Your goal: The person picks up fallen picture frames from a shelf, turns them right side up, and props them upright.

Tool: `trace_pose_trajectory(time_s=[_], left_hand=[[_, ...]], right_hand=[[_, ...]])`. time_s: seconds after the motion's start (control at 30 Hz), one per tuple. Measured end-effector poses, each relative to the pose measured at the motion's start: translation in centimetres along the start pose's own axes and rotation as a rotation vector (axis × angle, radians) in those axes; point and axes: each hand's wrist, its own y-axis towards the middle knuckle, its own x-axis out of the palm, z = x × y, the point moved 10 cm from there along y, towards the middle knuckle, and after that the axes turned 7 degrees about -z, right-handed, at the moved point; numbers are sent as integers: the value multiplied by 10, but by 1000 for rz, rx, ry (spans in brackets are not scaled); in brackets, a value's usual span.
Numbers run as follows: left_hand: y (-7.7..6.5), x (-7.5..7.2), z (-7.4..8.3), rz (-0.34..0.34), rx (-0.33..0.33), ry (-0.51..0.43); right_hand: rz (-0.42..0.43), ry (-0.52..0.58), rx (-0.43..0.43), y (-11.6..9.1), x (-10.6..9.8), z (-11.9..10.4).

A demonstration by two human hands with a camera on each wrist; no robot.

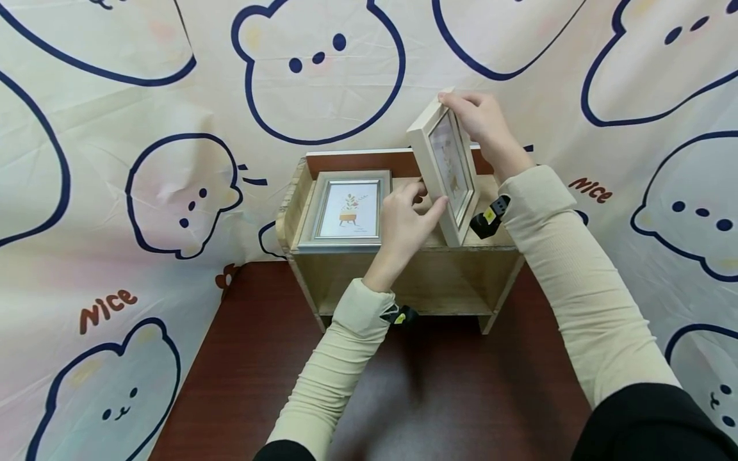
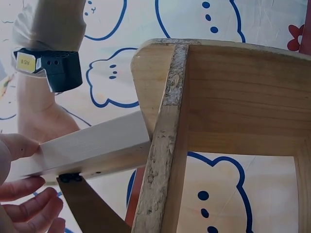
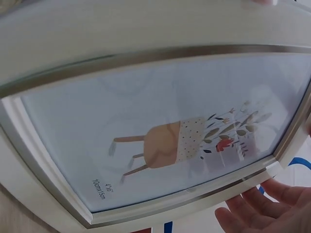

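A cream picture frame stands tilted over the right part of the wooden shelf's top, its lower edge near the front. At its upper right corner my right hand grips it. My left hand holds its left side, thumb on the side edge and fingers behind, near the fold-out brown stand leg. Behind the glass, the right wrist view shows a printed plant pot with legs and flowers. A second silver-toned frame lies face up on the shelf's left part.
The small wooden shelf has a raised back and sides and an open lower compartment. It stands on a dark red-brown table. A cloth with cartoon bears hangs behind and beside it.
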Motion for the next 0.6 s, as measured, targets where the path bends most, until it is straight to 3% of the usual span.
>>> trace_pose_trajectory(time_s=[0.27,0.6], left_hand=[[0,-4,1,17,16,46],[-1,-1,3,4,12,27]], right_hand=[[48,-88,-16,0,-6,1],[-56,-81,28,7,-13,19]])
